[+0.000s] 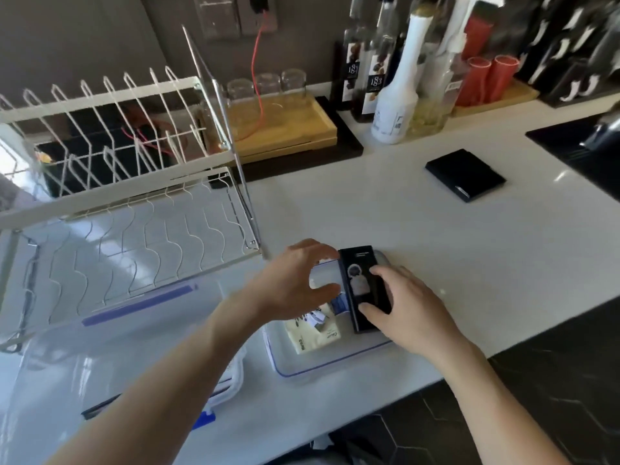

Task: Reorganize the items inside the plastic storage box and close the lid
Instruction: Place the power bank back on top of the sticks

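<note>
A clear plastic storage box [322, 365] with a blue-lined rim sits on the white counter near its front edge. Inside lie a cream packet [312, 335] and a small blue-and-white item [340, 302]. A tall black box [364, 283] with a pale picture stands at the right side of the storage box, and my right hand [407, 308] grips it from the right. My left hand [297, 280] hovers over the storage box with fingers spread, holding nothing. The clear lid [141, 307] with blue clips lies to the left.
A white wire dish rack [124, 182] fills the left. Glasses on a wooden tray [285, 129], several bottles [396, 88] and red cups [486, 78] line the back wall. A flat black box [464, 174] lies on the counter to the right. The dark floor shows beyond the counter's front edge.
</note>
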